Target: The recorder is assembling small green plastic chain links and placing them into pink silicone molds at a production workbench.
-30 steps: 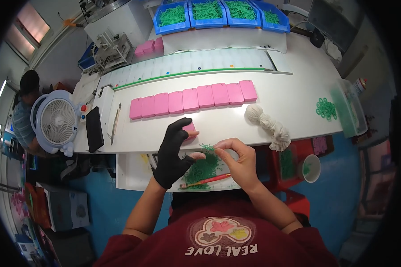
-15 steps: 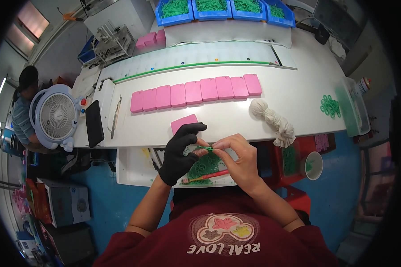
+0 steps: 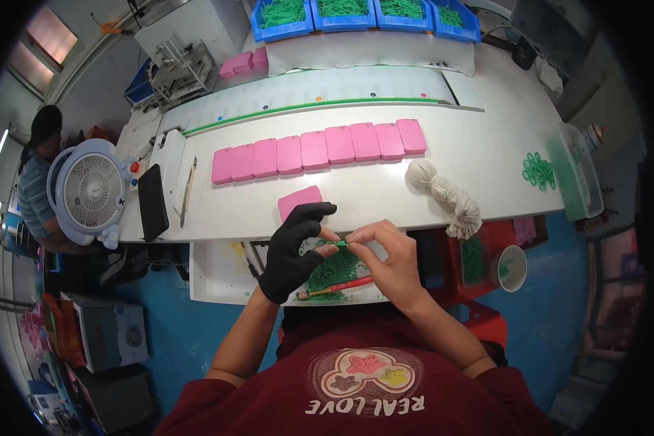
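My left hand (image 3: pixel 296 251), in a black glove with bare thumb and fingertips, pinches one end of a small green piece (image 3: pixel 339 243). Bare, my right hand (image 3: pixel 390 260) grips the other end between thumb and forefinger. The piece's exact shape is too small to make out. Below both hands an open white drawer (image 3: pixel 212 282) holds a heap of green rings (image 3: pixel 336 270), with a red-handled tool (image 3: pixel 338 288) lying across it. Just beyond my left hand, a single pink block (image 3: pixel 299 201) rests on the white table (image 3: pixel 370 200).
A row of several pink blocks (image 3: pixel 301 154) lies before a conveyor (image 3: pixel 269 102). To the right are a bundled white cloth (image 3: pixel 447 198) and loose green rings (image 3: pixel 538 172). A fan (image 3: pixel 94 190) and phone (image 3: pixel 153 202) are left, near another person (image 3: pixel 40 185). Blue bins (image 3: pixel 341 20) stand behind.
Small coloured dots on the conveyor have shifted to the right. Both hands keep their pinch on the green piece, almost unmoved.
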A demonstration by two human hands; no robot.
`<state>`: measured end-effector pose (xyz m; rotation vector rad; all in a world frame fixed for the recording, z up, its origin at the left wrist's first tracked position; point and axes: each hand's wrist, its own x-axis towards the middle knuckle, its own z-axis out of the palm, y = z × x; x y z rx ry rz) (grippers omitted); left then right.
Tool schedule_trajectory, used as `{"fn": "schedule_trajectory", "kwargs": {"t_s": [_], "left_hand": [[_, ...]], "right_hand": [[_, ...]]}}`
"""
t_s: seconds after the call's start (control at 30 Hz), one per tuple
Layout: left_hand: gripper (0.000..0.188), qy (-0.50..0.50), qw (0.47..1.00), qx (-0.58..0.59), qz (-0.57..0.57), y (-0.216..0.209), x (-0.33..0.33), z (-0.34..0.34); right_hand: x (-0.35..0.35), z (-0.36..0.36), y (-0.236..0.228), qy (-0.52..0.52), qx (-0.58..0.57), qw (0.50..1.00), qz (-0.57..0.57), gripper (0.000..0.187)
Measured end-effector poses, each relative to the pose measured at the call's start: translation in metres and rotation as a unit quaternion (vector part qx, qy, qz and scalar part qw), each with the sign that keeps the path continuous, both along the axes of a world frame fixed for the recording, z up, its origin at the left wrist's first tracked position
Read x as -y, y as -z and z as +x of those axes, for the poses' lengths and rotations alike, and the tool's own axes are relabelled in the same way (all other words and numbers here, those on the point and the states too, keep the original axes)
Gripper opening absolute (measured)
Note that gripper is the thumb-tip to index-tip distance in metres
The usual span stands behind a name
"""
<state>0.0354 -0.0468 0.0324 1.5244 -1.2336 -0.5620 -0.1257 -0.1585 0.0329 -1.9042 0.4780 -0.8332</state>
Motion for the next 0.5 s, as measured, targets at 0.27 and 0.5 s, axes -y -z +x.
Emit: {"fn": "schedule_trajectory", "kwargs": {"t_s": [0.27, 0.5], "left_hand": [[0.019, 0.001, 1.0, 0.015, 0.016, -0.002, -0.001, -0.002], [0.02, -0.007, 1.0, 0.017, 0.024, -0.002, -0.003, -0.002]], "right_hand": [[0.003, -0.002, 0.017, -0.04, -0.012, 0.988, 0.147, 0.009], [0.004, 0.0, 0.018, -0.064, 0.005, 0.975, 0.215, 0.009]]}}
